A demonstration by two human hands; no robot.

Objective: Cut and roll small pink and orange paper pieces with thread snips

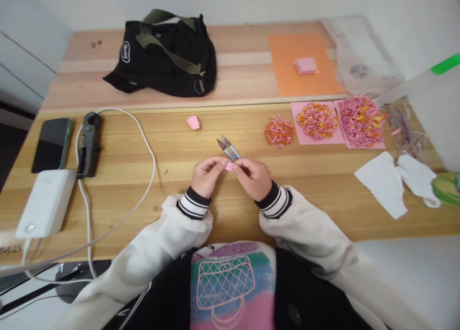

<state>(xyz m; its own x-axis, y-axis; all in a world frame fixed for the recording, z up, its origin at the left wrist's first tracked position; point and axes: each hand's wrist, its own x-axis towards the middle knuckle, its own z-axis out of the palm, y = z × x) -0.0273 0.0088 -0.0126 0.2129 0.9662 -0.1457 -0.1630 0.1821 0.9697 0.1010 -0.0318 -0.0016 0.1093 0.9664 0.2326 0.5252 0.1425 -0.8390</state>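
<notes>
a small pink paper piece (229,166) is pinched at its left end between the thumb and fingers of the left hand (205,176) and at its right end between those of the right hand (254,177). both grips are clamped on it, low over the wooden table (172,153), and the fingertips of the two hands are kept just apart. just beyond the fingers, a pair of snips (228,149) is seen with its blades spread and pointed away; whether its handles are touched by the right hand cannot be told. farther off, slightly to the left, more pink paper (193,122) is laid on the wood. to the right, three pink, orange and yellow clusters (279,130) are set in a row, the two farther right being placed on pink sheets (337,139). behind them, a pink stack (306,65) is rested on an orange sheet (287,78). at the far left, a white power bank (46,203) is placed near a phone (53,144).
</notes>
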